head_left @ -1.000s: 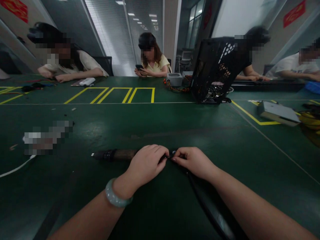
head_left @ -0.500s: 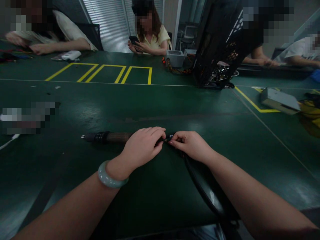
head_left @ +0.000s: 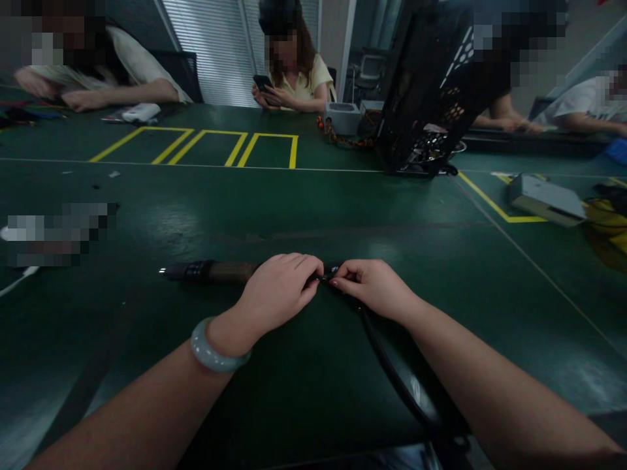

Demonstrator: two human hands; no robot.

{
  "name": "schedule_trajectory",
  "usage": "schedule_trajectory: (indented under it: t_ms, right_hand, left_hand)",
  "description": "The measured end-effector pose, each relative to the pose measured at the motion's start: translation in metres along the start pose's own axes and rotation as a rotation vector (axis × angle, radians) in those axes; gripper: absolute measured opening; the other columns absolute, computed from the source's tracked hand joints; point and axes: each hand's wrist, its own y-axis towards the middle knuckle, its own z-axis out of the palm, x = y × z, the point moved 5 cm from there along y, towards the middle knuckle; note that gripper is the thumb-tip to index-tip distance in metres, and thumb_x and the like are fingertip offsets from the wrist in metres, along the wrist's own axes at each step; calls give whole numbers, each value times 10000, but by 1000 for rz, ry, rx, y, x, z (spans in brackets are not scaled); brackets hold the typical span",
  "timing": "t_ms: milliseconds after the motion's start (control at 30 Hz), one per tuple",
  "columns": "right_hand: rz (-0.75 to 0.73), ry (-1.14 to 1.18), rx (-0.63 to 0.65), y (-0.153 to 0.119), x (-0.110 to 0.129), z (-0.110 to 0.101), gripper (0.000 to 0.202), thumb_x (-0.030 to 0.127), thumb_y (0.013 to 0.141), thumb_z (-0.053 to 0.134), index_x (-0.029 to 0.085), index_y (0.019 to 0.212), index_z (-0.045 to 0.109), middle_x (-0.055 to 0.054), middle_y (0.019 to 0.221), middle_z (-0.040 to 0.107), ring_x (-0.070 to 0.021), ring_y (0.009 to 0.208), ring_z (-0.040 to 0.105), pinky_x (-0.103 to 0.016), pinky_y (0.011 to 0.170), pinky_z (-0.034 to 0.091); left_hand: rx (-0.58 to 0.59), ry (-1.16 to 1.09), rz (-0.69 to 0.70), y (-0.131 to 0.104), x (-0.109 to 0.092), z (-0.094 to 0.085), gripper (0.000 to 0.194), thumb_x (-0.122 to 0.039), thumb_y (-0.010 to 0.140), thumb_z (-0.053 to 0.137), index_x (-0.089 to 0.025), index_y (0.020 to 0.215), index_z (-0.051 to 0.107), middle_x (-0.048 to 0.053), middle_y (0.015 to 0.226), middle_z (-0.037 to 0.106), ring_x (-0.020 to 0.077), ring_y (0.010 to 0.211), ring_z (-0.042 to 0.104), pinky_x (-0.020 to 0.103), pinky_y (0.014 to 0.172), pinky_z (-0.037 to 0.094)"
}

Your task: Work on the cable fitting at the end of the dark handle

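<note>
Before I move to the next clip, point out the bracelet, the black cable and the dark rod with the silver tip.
Bracelet (head_left: 215, 359): head view, lower part of its band.
Black cable (head_left: 390, 375): head view, middle of its visible run.
Dark rod (head_left: 225, 273): head view, its brownish section.

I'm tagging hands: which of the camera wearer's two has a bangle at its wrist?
The left hand, nearer the dark tool with the bright tip: a pale green bangle circles its wrist. The right hand, beside the black cable, has none.
</note>
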Motion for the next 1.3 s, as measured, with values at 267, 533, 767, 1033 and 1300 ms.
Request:
schedule_trajectory:
  t_ms: [267,533,767,1033,1300]
  right_hand:
    - [-8,12,3,0,-1,1,166,356,876,592,221,874,690,8,795,682,-132,702,592,-233,603,381]
    - [-6,14,6,0,1,0,173,363,873,592,220,860,689,9,800,680,-134,708,602,-236,601,385]
    - [-1,3,9,1,1,0,169,357,874,593,221,869,693,5,804,685,-135,710,604,-242,607,391]
    - [-19,-14,4,0,3,-1,170,356,876,591,221,856,693,9,788,680,-132,698,591,-239,604,382]
    - [-24,-26,-5,1,3,-1,156,344,875,594,225,845,690,15,789,686,-130,701,595,-233,606,373]
  left_hand:
    - [-9,7,-16,0,0,-1,185,-269,872,566,-229,1052,557,6,992,641,200,914,600,349,797,449]
    - [-11,-11,8,0,2,1,121,-242,876,537,-212,990,565,32,1025,635,208,941,595,356,811,448]
    - [-27,-16,-7,0,1,0,179,-266,880,541,-217,1052,553,24,1014,636,204,924,603,352,802,451]
    - [-9,-17,11,0,1,0,129,-247,871,556,-218,996,572,20,995,639,205,907,600,353,787,452]
    - [-28,-21,7,0,0,-1,181,-259,877,556,-225,1054,565,23,1038,639,204,940,601,358,818,454]
